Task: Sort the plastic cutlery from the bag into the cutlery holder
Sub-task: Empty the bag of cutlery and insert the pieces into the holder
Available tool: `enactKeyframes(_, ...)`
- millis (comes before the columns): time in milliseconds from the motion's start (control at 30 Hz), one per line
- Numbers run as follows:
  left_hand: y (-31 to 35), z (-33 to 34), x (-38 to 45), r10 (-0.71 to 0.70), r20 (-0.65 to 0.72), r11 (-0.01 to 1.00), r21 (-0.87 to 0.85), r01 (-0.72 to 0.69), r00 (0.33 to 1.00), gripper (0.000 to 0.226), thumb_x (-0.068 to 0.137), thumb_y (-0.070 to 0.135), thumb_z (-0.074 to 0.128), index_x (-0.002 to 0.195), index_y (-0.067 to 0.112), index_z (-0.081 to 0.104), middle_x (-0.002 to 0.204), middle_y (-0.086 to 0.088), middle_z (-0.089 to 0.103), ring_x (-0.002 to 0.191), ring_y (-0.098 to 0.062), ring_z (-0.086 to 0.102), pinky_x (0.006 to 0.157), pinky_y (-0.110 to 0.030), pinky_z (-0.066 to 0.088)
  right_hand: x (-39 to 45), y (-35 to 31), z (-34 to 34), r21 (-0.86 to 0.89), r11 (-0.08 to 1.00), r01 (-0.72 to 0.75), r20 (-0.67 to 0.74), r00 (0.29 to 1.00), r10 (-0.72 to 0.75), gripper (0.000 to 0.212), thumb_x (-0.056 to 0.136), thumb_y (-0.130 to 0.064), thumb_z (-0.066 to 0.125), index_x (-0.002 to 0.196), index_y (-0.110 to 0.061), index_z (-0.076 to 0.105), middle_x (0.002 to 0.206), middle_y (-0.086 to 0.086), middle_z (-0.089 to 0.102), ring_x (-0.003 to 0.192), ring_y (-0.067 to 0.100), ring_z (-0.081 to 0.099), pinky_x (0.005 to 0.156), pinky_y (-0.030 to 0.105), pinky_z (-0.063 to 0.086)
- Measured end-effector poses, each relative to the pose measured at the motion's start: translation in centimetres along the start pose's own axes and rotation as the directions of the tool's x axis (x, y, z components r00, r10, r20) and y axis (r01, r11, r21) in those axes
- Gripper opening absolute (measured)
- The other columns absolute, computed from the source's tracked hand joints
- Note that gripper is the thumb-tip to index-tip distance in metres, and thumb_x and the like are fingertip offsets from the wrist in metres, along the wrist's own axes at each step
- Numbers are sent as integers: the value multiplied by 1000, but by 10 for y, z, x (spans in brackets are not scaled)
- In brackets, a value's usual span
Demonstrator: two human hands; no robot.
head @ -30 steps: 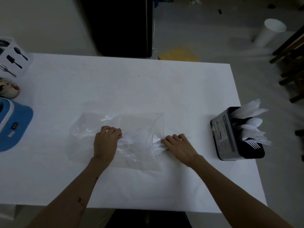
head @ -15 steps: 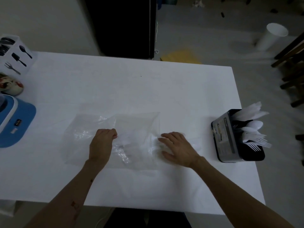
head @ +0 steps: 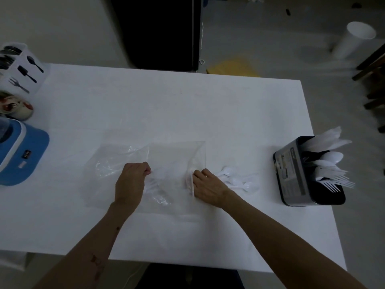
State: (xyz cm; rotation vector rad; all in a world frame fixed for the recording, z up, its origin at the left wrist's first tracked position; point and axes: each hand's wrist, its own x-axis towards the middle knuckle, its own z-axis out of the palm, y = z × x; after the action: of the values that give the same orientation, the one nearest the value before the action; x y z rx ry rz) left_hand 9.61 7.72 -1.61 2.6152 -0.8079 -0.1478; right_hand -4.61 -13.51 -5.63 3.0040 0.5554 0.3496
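Lying flat mid-desk [head: 166, 105]: clear bag [head: 166, 159]. L hand [head: 130, 182] fist grips bag; R hand [head: 208, 187] pinches its edge. Loose spoons [head: 239, 179] beside; holder [head: 295, 174] w/ cutlery, desk's R edge.

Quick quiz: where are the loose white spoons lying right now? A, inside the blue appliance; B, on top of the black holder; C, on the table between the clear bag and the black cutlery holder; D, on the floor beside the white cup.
C: the loose spoons lie on the white table, just right of the right hand at the clear bag's edge and left of the black cutlery holder.
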Motion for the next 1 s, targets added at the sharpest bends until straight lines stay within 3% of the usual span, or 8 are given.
enactKeyframes(100, 1, -1, 1, -6, 6, 1000, -6, 6, 1000, 8, 86, 9, 65, 82, 15, 66, 81, 2, 66, 89, -19, 56, 64, -32, 49, -4, 0, 4, -39, 999, -22, -17, 1000, 21, 28, 86, -7, 39, 73, -12, 63, 76, 6, 59, 66, 24, 56, 60, 31, 48)
enactKeyframes(233, -1, -2, 1, 11, 8, 1000, -10, -11, 1000, 8, 86, 9, 65, 81, 16, 66, 80, 3, 66, 89, -19, 55, 63, -32, 50, -16, 5, 6, -47, 997, -58, 24, 998, 59, 10, 90, -7, 44, 93, -13, 51, 86, 5, 60, 71, 24, 54, 67, 34, 47)
enactKeyframes(500, 2, -2, -2, 26, -2, 1000, -17, -26, 1000, 9, 85, 5, 66, 82, 13, 67, 80, 0, 67, 87, -21, 56, 62, -31, 49, -48, 26, -10, -47, 971, -233, 73, 969, 236, 25, 86, -5, 40, 93, -17, 61, 88, 3, 59, 76, 24, 56, 87, 37, 38)
enactKeyframes(633, -4, -4, -3, 43, 22, 999, -7, -43, 999, 14, 80, -1, 69, 82, 13, 67, 80, 0, 67, 88, -21, 57, 62, -31, 51, -80, 46, -9, -63, 940, -334, 45, 940, 337, 21, 81, -4, 57, 98, -17, 62, 94, 3, 62, 82, 25, 60, 101, 42, 35)
enactKeyframes(700, -6, -5, -3, 53, 28, 999, 2, -53, 998, 16, 78, -3, 70, 82, 13, 67, 80, 0, 67, 88, -22, 57, 62, -31, 52, -88, 53, -8, -65, 922, -382, 47, 922, 385, 28, 76, 0, 64, 100, -15, 64, 98, 4, 64, 89, 26, 62, 108, 46, 31)
enactKeyframes(767, -9, -7, -4, 69, 20, 997, 22, -69, 997, 19, 78, -5, 69, 82, 13, 67, 80, 1, 66, 87, -22, 57, 62, -31, 51, -91, 58, -10, -45, 906, -421, 65, 904, 423, 38, 73, 6, 54, 104, -12, 64, 105, 7, 65, 96, 28, 64, 111, 48, 27)
enactKeyframes(867, -14, -9, -5, 67, 3, 996, 50, -68, 998, 18, 80, -3, 68, 82, 14, 66, 79, 2, 64, 86, -21, 55, 62, -28, 49, -90, 59, -16, 2, 870, -493, 174, 857, 485, 59, 61, 9, 57, 116, -11, 61, 121, 9, 62, 113, 30, 60, 116, 51, 20)
enactKeyframes(1000, -13, -10, -8, 115, -42, 993, 44, -113, 992, 23, 76, -9, 69, 82, 12, 65, 82, -2, 65, 85, -23, 56, 65, -32, 51, -76, 41, -18, 113, 883, -455, 308, 861, 404, 72, 62, -20, 61, 133, -12, 54, 140, 10, 53, 131, 30, 45, 116, 58, 18)
